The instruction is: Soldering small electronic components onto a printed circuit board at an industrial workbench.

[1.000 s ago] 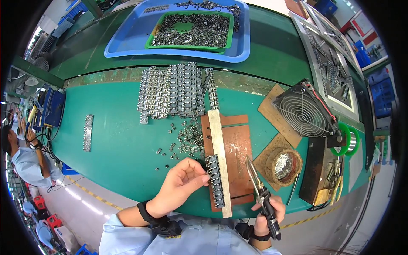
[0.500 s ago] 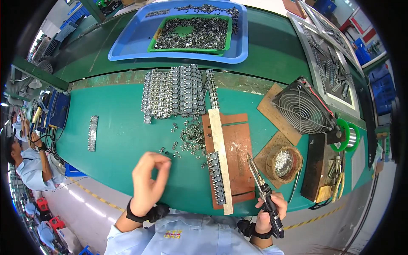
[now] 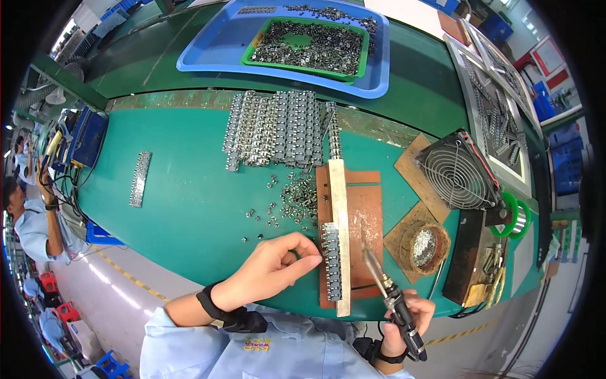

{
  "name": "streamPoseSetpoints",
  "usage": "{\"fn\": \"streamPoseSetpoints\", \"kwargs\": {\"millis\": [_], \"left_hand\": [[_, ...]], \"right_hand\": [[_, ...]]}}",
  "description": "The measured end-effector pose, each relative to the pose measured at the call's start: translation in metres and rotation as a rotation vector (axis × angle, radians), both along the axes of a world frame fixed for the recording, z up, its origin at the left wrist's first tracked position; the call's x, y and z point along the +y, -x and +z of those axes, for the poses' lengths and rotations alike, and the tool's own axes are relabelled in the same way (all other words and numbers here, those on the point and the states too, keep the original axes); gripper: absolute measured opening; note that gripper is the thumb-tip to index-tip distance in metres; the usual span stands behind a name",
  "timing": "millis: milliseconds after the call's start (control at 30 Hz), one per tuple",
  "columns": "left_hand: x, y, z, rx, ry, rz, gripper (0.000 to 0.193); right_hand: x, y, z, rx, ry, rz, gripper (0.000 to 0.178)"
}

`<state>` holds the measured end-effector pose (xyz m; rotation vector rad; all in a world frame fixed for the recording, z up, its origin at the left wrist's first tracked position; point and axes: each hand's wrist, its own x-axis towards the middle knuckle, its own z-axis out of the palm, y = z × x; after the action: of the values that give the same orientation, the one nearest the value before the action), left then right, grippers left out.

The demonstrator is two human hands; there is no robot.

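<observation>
My left hand [image 3: 271,265] is closed in a pinch, thumb and forefinger together at the left edge of a strip of small grey metal-cased parts [image 3: 331,265]. Anything between those fingertips is too small to make out. The strip lies along a pale straight bar [image 3: 341,240] on a reddish-brown board [image 3: 366,218]. My right hand [image 3: 418,311] grips a soldering iron [image 3: 399,307] by its black handle, its tip pointing up and left over the board. Loose small metal pieces [image 3: 298,197] are heaped left of the board. Behind them lie rows of joined metal strips [image 3: 278,129].
Right of the board are a round dish of solder bits [image 3: 429,246], a caged fan [image 3: 457,170], a solder wire spool [image 3: 519,218] and a dark block [image 3: 464,256]. A blue tray [image 3: 211,54] holds a green tray [image 3: 252,57] of pieces. Another strip [image 3: 140,180] lies left.
My left hand has moved right, from beside the loose pieces to the strip's edge. The soldering iron stays in my right hand, its tip a little lower over the board. The view has shifted slightly.
</observation>
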<state>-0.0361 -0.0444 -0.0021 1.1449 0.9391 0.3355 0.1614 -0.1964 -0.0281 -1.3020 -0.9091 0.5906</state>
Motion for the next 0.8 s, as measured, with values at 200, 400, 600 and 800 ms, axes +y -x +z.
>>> {"fn": "streamPoseSetpoints", "kwargs": {"millis": [200,400,600,800], "left_hand": [[0.003,-0.004,-0.015,-0.068,0.029,0.014,0.014],[0.004,-0.004,-0.019,-0.103,0.048,0.019,0.014],[0.005,-0.004,-0.021,-0.125,0.083,0.001,0.010],[0.005,-0.003,-0.020,-0.142,0.110,0.002,0.010]], "right_hand": [[0.007,-0.011,0.013,-0.325,0.029,0.241,0.047],[0.014,-0.011,0.016,-0.337,0.075,0.278,0.042],[0.013,-0.011,0.014,-0.326,0.088,0.289,0.041],[0.014,-0.011,0.011,-0.313,0.075,0.291,0.040]]}}
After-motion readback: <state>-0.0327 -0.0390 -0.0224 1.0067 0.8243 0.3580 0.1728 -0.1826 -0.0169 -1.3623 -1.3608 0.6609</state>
